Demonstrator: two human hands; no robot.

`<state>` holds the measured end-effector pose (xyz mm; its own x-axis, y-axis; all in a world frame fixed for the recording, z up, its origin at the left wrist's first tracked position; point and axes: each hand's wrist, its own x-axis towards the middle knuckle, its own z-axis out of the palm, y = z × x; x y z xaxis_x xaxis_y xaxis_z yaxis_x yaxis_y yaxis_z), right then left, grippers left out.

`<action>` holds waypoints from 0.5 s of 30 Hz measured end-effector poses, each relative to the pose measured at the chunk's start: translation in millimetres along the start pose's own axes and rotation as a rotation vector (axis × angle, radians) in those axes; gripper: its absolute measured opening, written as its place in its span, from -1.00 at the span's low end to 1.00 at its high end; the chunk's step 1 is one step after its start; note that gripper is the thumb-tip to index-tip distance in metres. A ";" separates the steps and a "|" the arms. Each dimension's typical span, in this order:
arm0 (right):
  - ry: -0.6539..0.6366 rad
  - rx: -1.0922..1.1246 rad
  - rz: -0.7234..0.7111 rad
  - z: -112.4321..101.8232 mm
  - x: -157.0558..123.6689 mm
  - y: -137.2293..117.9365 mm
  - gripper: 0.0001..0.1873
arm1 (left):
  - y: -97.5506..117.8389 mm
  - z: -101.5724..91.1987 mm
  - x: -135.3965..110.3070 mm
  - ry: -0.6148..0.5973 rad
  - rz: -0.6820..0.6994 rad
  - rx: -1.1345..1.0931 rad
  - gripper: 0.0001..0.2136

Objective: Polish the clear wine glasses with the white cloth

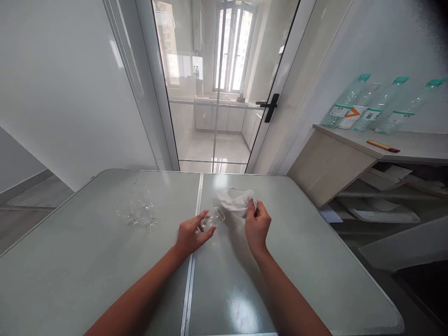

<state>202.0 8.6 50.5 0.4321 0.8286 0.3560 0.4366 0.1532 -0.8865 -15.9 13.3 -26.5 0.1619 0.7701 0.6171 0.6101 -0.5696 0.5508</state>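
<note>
My left hand (pixel 192 232) is closed around a small clear drinking glass (pixel 214 216), which is tilted with its rim toward the right. Pinched in my right hand (pixel 258 225) is a white cloth (pixel 235 200), whose loose part hangs out to the left, close behind the glass. Glass and cloth look apart. On the left half of the table, several clear stemmed glasses (pixel 142 207) are clustered together; their outlines overlap, and I cannot tell how each one lies.
The pale grey-green table (pixel 105 280) has a metal seam down its middle. A glass door (pixel 217 116) with a black handle (pixel 271 108) stands behind it. Right of the table is a wooden shelf unit (pixel 336 163) bearing several plastic bottles (pixel 380 105) and a red-yellow wrapper (pixel 382 146).
</note>
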 end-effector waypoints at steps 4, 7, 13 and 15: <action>-0.452 0.126 -0.175 8.9 -3.1 3.8 -0.64 | -0.3 2.2 -0.7 0.011 0.005 -0.011 -0.50; -0.668 0.224 -0.134 13.6 -7.1 6.0 -0.61 | 0.1 0.9 -1.3 -0.008 0.023 -0.014 -0.50; -0.899 0.271 -0.190 2.9 -8.7 -2.9 -0.71 | 5.3 -1.7 -4.6 -0.019 0.132 0.003 -0.50; -0.940 0.228 -0.231 -1.0 -7.8 -4.8 -0.58 | 8.3 -2.1 -4.9 -0.021 0.107 -0.043 -0.51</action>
<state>197.4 0.8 52.2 -0.4885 0.8402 0.2353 0.2263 0.3824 -0.8959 -13.3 4.2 -23.8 0.2408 0.7098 0.6620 0.5546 -0.6603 0.5063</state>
